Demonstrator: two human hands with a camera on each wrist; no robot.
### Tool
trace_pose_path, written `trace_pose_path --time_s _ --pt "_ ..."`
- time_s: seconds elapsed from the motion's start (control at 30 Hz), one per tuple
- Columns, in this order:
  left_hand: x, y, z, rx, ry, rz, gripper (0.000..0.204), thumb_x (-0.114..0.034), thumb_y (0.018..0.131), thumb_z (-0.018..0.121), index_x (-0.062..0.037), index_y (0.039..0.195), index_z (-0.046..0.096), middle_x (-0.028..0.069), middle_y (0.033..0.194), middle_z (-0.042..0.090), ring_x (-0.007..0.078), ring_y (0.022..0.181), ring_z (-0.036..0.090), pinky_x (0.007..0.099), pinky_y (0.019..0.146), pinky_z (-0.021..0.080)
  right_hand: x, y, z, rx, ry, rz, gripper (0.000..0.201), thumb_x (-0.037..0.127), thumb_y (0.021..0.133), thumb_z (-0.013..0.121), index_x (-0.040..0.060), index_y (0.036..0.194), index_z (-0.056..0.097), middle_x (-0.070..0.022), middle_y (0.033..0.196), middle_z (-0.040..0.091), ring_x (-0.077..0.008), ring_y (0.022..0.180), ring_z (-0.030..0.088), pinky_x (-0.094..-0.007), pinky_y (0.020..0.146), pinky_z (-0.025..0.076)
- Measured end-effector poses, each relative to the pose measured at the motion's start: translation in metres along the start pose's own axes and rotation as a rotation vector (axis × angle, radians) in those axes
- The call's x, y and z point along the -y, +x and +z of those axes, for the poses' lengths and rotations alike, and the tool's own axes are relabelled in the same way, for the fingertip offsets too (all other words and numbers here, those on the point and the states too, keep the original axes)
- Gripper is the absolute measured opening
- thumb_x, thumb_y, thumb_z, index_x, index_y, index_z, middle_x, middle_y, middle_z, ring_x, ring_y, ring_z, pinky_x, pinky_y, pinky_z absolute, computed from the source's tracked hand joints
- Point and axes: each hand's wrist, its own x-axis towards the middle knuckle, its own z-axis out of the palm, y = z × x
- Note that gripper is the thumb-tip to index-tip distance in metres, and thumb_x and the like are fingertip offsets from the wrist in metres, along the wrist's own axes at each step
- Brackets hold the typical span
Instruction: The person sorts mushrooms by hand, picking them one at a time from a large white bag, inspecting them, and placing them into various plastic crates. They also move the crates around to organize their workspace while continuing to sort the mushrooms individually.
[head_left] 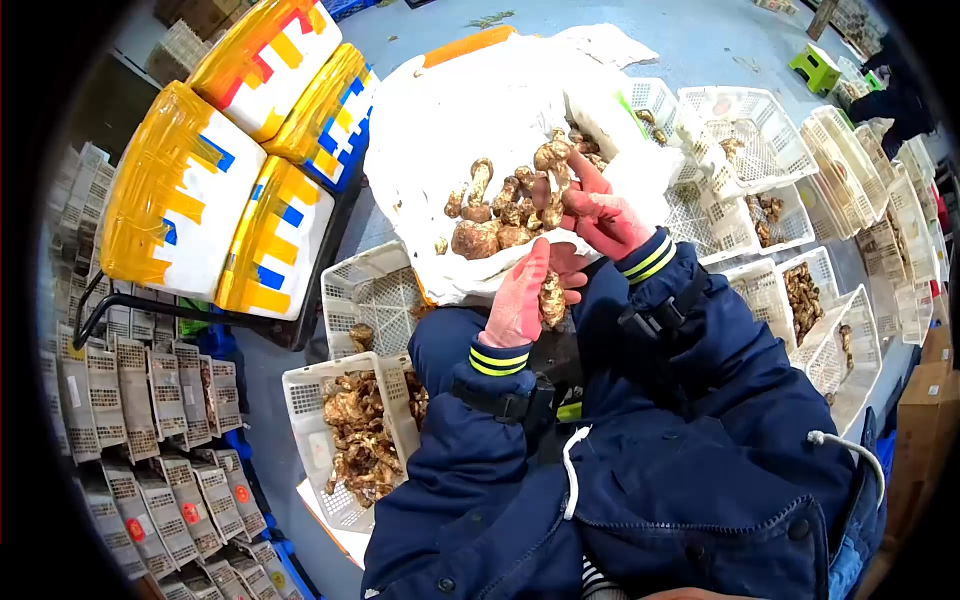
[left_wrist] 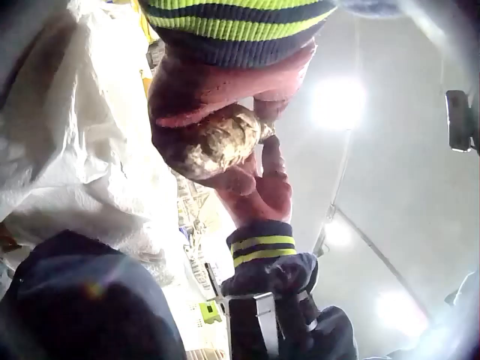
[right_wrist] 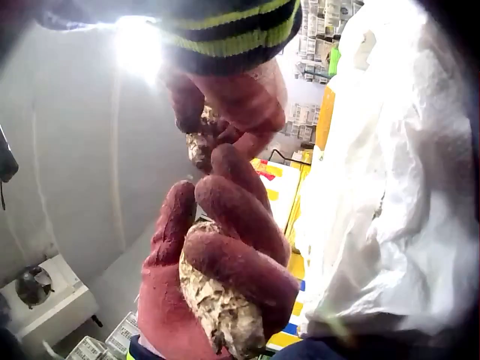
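Fingers (head_left: pixel 540 262) round mushroom (head_left: pixel 551 297), baskets (head_left: pixel 352 440) beside

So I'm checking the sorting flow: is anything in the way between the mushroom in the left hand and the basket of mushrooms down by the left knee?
Nothing visible blocks it. The left hand grips a mushroom above the lap, and the basket of mushrooms sits open-topped beside the left knee, with only air between.

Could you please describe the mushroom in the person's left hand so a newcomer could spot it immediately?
Start at the big white sack of brown mushrooms. Just below its near edge, the left hand in a pink glove grips one mushroom. Unlike those piled in the sack, it is lifted clear.
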Motion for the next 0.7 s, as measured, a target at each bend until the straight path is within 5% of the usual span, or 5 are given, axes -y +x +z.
trace_pose_path --time_s 0.13,0.23,0.4,0.47,0.7 --pt "-0.008 -0.008 0.018 -0.002 0.037 0.041 0.045 -0.038 0.091 0.043 -0.0004 0.114 0.050 0.0139 0.102 0.061 0.0194 0.078 0.062 0.0272 0.061 0.052 0.001 -0.014 0.017 -0.075 -0.044 0.004 0.066 0.000 0.082 0.052 0.0092 0.139 0.019 -0.0081 0.103 0.055 -0.0181 0.098 0.055 -0.0302 0.084 0.045" --pt "-0.009 -0.011 0.030 -0.059 0.051 0.049 0.043 -0.039 0.091 0.045 -0.0020 0.113 0.051 0.0115 0.097 0.062 0.0170 0.073 0.061 0.0261 0.059 0.051 -0.009 -0.025 -0.002 0.049 0.020 0.026 0.069 0.004 0.078 0.058 0.0073 0.138 0.023 -0.0010 0.089 0.056 -0.0057 0.070 0.051 -0.0211 0.064 0.044" --pt "-0.008 -0.016 0.041 -0.169 0.037 0.021 0.037 -0.036 0.090 0.049 -0.0040 0.105 0.055 0.0068 0.085 0.064 0.0146 0.067 0.061 0.0259 0.056 0.051 -0.007 -0.036 0.029 -0.089 -0.004 -0.008 0.071 0.009 0.081 0.057 0.0088 0.139 0.018 -0.0080 0.115 0.050 -0.0105 0.069 0.052 -0.0224 0.065 0.043" --pt "-0.006 -0.015 0.038 -0.169 0.018 0.017 0.035 -0.036 0.090 0.049 -0.0042 0.104 0.056 0.0070 0.085 0.064 0.0147 0.066 0.060 0.0266 0.056 0.050 -0.008 -0.040 0.020 0.120 0.160 0.083 0.069 0.011 0.084 0.055 0.0106 0.140 0.014 -0.0108 0.126 0.042 -0.0147 0.077 0.056 -0.0261 0.065 0.045" --pt "0.006 -0.009 0.035 -0.107 0.046 -0.039 0.036 -0.036 0.089 0.050 -0.0035 0.104 0.055 0.0082 0.087 0.063 0.0151 0.070 0.060 0.0272 0.057 0.050 0.002 -0.047 0.017 -0.015 0.023 0.040 0.066 0.010 0.082 0.055 0.0108 0.138 0.019 -0.0087 0.114 0.049 -0.0180 0.089 0.055 -0.0266 0.063 0.047"
